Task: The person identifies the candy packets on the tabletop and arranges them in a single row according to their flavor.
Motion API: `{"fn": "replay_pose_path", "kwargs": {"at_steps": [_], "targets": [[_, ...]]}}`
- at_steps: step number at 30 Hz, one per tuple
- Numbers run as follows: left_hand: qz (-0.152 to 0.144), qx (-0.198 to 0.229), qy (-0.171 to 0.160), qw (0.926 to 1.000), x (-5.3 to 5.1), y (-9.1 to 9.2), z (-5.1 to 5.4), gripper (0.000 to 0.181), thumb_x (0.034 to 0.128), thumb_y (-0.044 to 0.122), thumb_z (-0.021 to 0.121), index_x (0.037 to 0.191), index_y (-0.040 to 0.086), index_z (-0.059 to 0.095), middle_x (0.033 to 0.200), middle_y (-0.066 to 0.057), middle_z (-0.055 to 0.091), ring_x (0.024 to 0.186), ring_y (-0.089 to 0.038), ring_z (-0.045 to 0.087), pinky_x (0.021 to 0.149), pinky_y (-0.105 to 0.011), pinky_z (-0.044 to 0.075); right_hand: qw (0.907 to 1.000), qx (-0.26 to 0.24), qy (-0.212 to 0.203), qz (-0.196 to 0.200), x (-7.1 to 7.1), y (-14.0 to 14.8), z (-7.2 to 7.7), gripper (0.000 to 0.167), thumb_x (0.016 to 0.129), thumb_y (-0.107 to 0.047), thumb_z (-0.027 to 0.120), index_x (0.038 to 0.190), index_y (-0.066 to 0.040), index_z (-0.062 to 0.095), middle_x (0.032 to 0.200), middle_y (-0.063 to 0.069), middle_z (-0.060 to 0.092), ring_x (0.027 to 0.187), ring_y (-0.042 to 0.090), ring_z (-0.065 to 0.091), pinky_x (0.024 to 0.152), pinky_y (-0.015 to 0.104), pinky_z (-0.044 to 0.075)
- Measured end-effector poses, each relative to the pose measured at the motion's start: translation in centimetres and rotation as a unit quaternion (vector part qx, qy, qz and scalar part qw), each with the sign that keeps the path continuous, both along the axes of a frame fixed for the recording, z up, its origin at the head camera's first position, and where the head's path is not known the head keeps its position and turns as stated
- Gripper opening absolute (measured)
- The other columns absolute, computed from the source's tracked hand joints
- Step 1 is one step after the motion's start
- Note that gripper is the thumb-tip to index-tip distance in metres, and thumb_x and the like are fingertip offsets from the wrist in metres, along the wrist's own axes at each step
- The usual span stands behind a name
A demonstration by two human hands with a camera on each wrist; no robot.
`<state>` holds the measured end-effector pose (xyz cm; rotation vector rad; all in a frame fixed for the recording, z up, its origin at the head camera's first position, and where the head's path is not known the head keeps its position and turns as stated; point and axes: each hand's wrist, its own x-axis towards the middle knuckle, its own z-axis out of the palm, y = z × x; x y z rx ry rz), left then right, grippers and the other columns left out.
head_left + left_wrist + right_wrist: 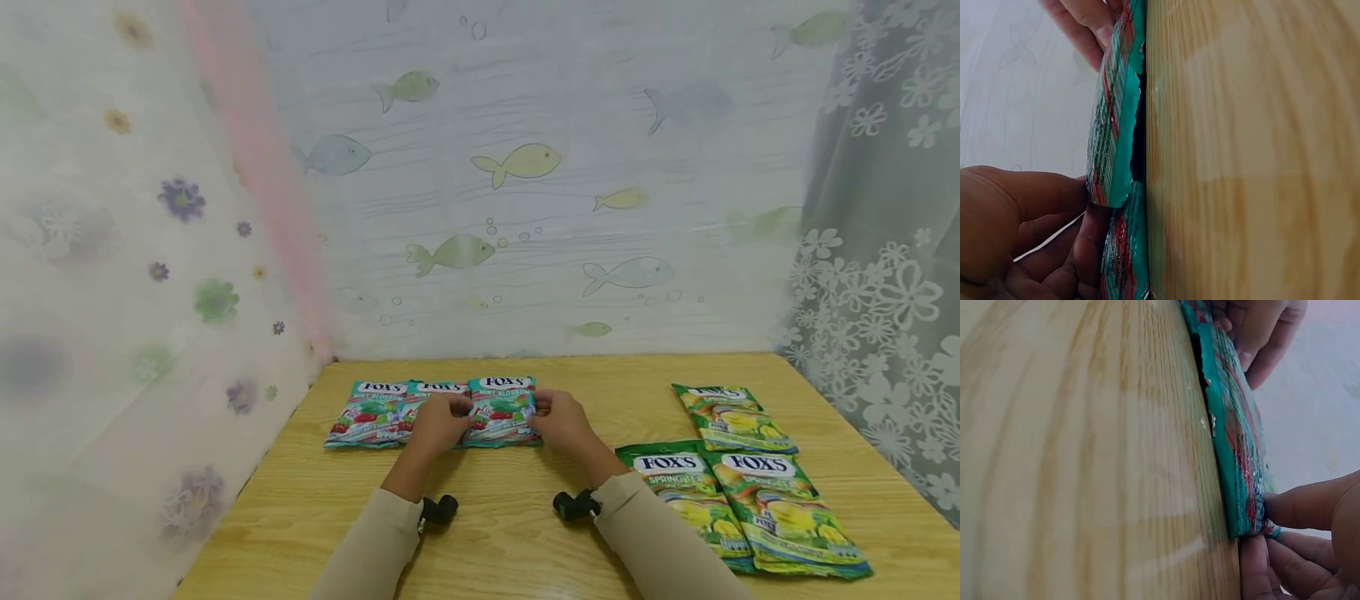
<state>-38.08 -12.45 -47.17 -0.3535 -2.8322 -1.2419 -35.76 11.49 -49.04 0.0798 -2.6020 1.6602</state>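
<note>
Three teal mint blossom candy bags lie in a row at the table's back left: the left bag (367,415), the middle bag (411,408) and the right bag (501,412). My left hand (441,425) pinches the right bag's left edge, over the middle bag. On its other side my right hand (561,423) pinches the right edge. The left wrist view shows the held bag (1109,119) with its left end slightly above the neighbouring bag (1124,250). In the right wrist view thumb and fingers hold the bag's corner (1250,500).
Green and yellow spring tea bags lie on the right of the wooden table (510,533): one at the back (735,418), two side by side in front (686,500), (787,512). A fish-patterned curtain (525,208) hangs behind the table.
</note>
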Motion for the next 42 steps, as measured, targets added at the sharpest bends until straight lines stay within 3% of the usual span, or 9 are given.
{"fn": "replay_pose_path", "kwargs": {"at_steps": [5, 12, 17, 42], "targets": [[-0.016, 0.004, -0.017, 0.9997, -0.1, -0.3, 0.2, 0.023, 0.0977, 0.019, 0.073, 0.120, 0.014, 0.077, 0.116, -0.007, 0.074, 0.095, -0.021, 0.071, 0.080, -0.040, 0.060, 0.9999, -0.009, 0.000, 0.004, 0.1, 0.1, -0.1, 0.055, 0.098, -0.004, 0.068, 0.149, 0.003, 0.051, 0.139, 0.019, 0.063, 0.118, 0.027, 0.066, 0.091, 0.038, 0.060], [-0.060, 0.021, -0.049, 0.9967, -0.3, -1.3, 0.4, 0.029, 0.0975, 0.018, 0.072, 0.126, 0.013, 0.075, 0.123, -0.009, 0.072, 0.095, -0.019, 0.070, 0.076, -0.037, 0.060, 0.9998, -0.015, -0.006, 0.010, 0.2, 0.3, -0.2, 0.056, 0.097, -0.003, 0.069, 0.149, 0.004, 0.050, 0.140, 0.022, 0.061, 0.123, 0.033, 0.063, 0.095, 0.041, 0.059], [-0.077, 0.049, -0.074, 0.9931, -0.2, -1.7, 0.8, 0.036, 0.0935, 0.008, 0.071, 0.129, 0.009, 0.073, 0.116, -0.010, 0.073, 0.085, -0.019, 0.069, 0.069, -0.036, 0.057, 0.9995, -0.027, -0.012, 0.011, 0.2, 0.3, 0.2, 0.058, 0.095, -0.001, 0.070, 0.148, 0.007, 0.050, 0.139, 0.023, 0.062, 0.123, 0.035, 0.063, 0.095, 0.042, 0.059], [-0.062, 0.052, -0.089, 0.9927, -0.4, -1.3, 0.5, 0.039, 0.0892, 0.004, 0.075, 0.128, 0.007, 0.073, 0.111, -0.010, 0.074, 0.080, -0.019, 0.069, 0.069, -0.035, 0.060, 0.9991, -0.028, -0.021, -0.023, 0.7, -0.3, 0.3, 0.057, 0.092, 0.003, 0.072, 0.146, 0.003, 0.054, 0.141, 0.022, 0.060, 0.127, 0.036, 0.060, 0.100, 0.045, 0.056]]}}
